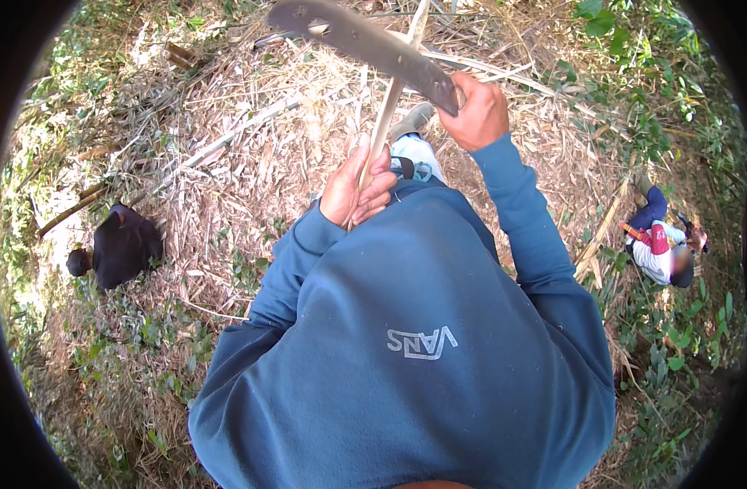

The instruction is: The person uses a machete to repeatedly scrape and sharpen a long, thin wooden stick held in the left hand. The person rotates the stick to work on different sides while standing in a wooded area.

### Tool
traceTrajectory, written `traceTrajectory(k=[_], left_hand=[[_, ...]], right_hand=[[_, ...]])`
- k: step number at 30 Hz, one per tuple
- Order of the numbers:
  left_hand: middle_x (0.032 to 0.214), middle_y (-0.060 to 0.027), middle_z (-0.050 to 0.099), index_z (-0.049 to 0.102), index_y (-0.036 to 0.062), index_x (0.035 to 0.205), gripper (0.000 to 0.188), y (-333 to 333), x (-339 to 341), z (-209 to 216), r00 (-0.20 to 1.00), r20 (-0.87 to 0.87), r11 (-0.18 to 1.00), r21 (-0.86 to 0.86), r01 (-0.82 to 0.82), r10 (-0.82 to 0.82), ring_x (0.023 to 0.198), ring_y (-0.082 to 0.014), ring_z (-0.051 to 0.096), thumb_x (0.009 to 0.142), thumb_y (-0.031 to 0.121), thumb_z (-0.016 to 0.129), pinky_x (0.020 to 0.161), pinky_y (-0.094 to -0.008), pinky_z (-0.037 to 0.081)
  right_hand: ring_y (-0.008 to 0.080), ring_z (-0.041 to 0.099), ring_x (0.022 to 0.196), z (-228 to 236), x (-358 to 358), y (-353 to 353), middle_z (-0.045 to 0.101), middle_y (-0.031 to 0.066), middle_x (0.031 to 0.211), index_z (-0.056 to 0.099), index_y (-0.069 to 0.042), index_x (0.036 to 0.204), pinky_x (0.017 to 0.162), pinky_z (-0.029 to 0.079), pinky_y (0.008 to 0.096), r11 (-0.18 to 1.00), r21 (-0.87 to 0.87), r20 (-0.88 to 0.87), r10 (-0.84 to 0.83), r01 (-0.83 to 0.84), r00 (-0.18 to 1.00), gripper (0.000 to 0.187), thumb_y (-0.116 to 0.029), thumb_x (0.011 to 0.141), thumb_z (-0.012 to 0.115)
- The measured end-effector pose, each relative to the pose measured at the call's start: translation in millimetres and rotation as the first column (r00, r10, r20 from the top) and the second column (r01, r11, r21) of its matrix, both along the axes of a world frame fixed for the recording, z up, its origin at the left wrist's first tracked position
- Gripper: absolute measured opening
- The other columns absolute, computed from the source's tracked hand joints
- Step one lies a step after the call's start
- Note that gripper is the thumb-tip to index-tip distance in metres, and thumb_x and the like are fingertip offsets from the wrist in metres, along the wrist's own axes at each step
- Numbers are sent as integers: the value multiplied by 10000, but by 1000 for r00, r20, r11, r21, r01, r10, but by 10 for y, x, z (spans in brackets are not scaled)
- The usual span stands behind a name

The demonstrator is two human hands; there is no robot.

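Observation:
My right hand (pixel 481 112) is closed round the handle end of a machete (pixel 369 50), whose broad dark blade reaches up and left. A pale strip of split bamboo or wood (pixel 387 110) runs upward from my left hand (pixel 358 184), which grips its lower end. The blade crosses in front of the strip above my left hand; whether the two touch I cannot tell. Most of the machete's handle is hidden by my right fingers. Both hands are out in front of my blue sweatshirt (pixel 373 301).
Dry leaves and stalks litter the ground (pixel 284 147). A long pale pole (pixel 239 130) lies at the left, and another stalk (pixel 606 224) at the right. One person in dark clothes (pixel 127 248) is at the far left, another person (pixel 654 253) at the far right. Green plants (pixel 675 98) border the right side.

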State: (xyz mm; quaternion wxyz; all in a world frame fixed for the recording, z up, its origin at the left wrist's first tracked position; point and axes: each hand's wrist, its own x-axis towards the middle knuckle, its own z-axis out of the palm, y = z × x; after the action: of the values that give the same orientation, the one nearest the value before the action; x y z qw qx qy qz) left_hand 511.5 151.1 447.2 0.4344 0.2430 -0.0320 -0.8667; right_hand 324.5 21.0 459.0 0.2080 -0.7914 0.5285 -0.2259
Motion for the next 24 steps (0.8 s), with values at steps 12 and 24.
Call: traceTrajectory(k=[12,24], left_hand=[[494,24,357,366,115,813,420,-84,39,23,935,329,988,-115,-103,136,314,-68,300,1007,485,323,307,-195,268],[492,31,361,463,57,849,441,-92,78,68,702,701,979,-204,26,128,348,-47,286,1007,457,364,290,-204,261]], right_hand=[[324,625,541,27,-99,26,622,157,611,642,-45,720,540,483,389,999,38,50,-3,1,999,267,-304,725,709],[368,620,600,-21,123,16,595,184,619,640,-55,794,565,475,430,999,42,-54,-23,25,998,226,-249,699,706]])
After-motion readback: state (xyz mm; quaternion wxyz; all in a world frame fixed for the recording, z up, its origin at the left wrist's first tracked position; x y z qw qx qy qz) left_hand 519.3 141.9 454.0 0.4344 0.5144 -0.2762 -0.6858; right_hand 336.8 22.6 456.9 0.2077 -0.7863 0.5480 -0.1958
